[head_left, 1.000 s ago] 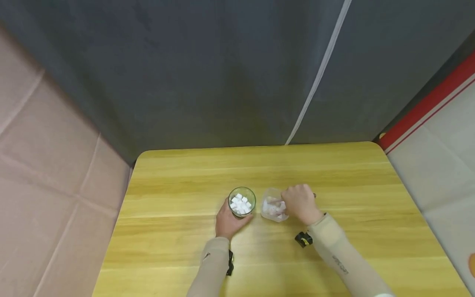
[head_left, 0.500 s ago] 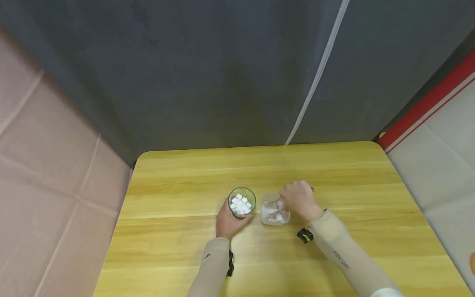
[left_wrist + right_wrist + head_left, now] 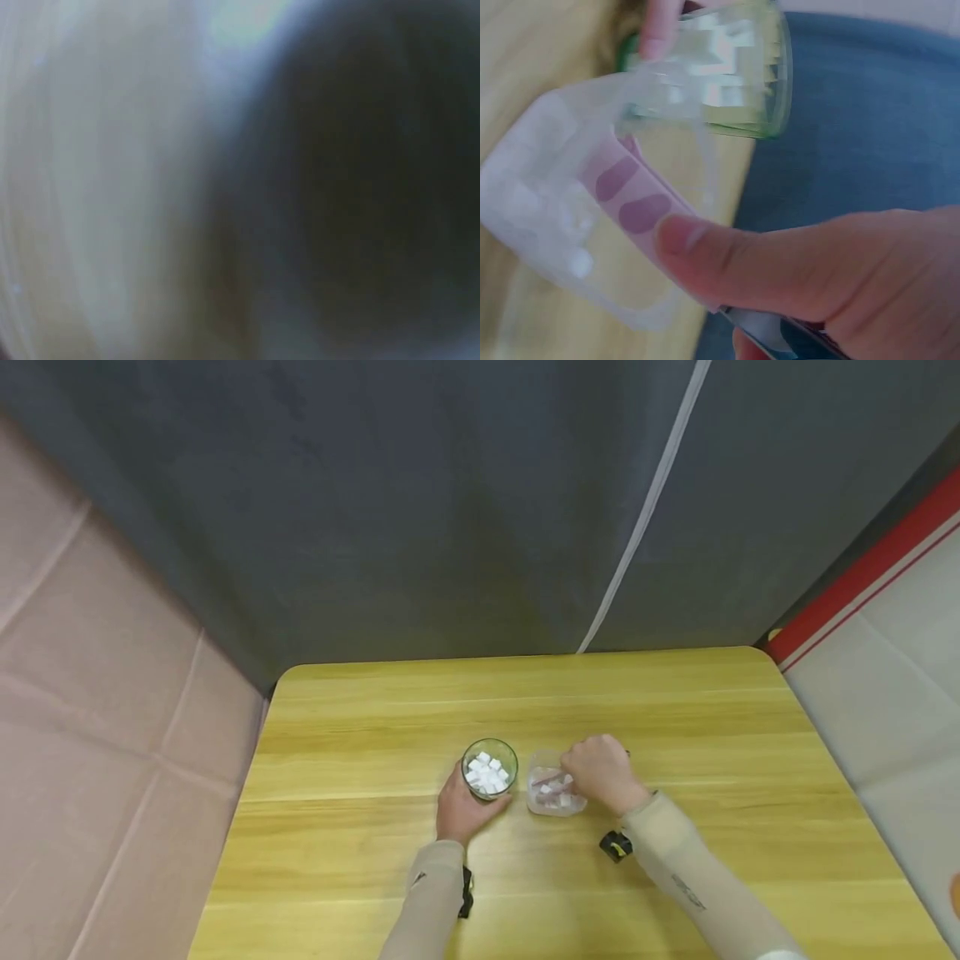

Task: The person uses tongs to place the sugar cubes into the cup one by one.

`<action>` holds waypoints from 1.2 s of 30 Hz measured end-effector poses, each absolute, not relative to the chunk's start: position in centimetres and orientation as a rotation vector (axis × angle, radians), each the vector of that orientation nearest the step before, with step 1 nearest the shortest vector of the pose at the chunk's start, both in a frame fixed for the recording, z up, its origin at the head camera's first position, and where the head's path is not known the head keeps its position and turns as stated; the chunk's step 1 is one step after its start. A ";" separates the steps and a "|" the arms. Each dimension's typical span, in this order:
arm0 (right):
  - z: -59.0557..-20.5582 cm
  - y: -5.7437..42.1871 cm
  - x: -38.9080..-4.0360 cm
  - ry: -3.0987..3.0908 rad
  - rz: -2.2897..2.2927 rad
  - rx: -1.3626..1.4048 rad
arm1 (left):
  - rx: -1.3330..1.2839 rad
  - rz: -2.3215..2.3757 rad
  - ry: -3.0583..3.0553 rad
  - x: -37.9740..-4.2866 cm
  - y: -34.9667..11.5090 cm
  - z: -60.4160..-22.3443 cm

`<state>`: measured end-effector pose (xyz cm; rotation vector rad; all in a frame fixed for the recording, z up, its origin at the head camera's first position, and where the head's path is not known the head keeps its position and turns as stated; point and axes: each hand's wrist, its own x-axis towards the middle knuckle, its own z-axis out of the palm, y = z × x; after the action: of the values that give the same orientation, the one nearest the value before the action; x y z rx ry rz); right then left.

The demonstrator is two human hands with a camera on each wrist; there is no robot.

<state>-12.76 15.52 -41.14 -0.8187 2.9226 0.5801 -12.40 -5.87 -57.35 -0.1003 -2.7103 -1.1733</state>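
Observation:
My left hand (image 3: 463, 814) holds a green-tinted glass (image 3: 514, 768) that is part-filled with white cubes (image 3: 486, 773). To its right stands a clear plastic container (image 3: 537, 808) with several more cubes (image 3: 565, 800) inside. Over this container, my right hand (image 3: 602, 770) grips a pair of tongs (image 3: 641, 199). Pink tips with darker ovals and a metal handle are visible on the tongs in the right wrist view. The tips reach into the container; whether a cube is between them cannot be told. The left wrist view is dark and blurred.
Everything stands on a wood-grain table (image 3: 360, 727). Behind its far edge hangs a dark grey curtain (image 3: 420, 527). A pinkish padded panel (image 3: 97, 735) is on the left, and a white and red panel (image 3: 885, 677) on the right.
My right hand with the tongs has shifted slightly left and down over the container. The container was tilted a second ago and now sits flatter. The left hand and glass stay put.

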 end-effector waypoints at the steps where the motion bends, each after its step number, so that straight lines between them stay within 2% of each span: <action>1: -40.8 15.6 -12.7 2.935 0.583 -0.817 | -0.102 -1.174 -2.708 -12.4 -5.9 -57.3; 8: -37.2 16.6 -12.0 3.148 0.413 -0.848 | -0.088 -1.188 -2.713 -12.5 -5.9 -57.3; 14: -34.6 15.8 -11.9 3.302 0.286 -1.002 | -0.064 -1.199 -2.720 -12.6 -6.0 -57.3; 22: -35.8 12.7 -12.4 3.226 0.273 -1.138 | -0.067 -1.188 -2.727 -12.7 -6.0 -57.6; 28: -36.6 12.6 -12.6 3.196 0.306 -1.039 | -0.055 -1.211 -2.757 -12.8 -5.7 -57.3; 36: -36.4 15.4 -12.5 3.128 0.370 -0.797 | -0.040 -1.177 -2.759 -12.8 -5.9 -57.1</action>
<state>-12.46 15.39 -36.43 -0.7970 3.1276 0.3704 -12.84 -5.92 -57.09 -0.0403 -2.7587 -1.1773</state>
